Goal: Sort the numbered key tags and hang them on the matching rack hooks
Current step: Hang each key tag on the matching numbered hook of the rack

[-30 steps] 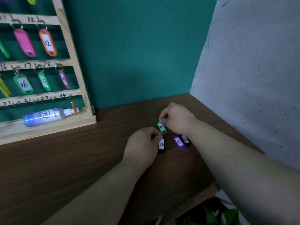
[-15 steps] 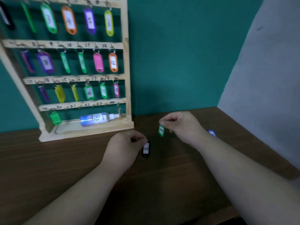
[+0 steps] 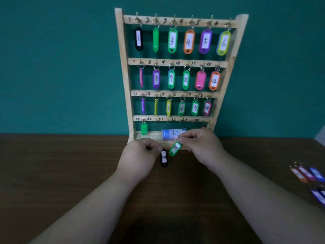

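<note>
A wooden key rack stands against the teal wall, its four numbered rows hung with coloured tags. My left hand pinches a black tag marked 20 by its top, in front of the rack's base. My right hand pinches the ring of a green tag marked 20, which hangs tilted just right of the black one. In the bottom row, a green tag hangs under hook 19; hooks 20 to 23 look bare.
A blue-and-white bottle lies on the rack's base shelf behind my hands. Several loose tags lie on the brown table at the far right edge.
Both hands lifted their tags off the table and carried them left to the rack's base. The view swung left and up, bringing the whole rack into sight.
</note>
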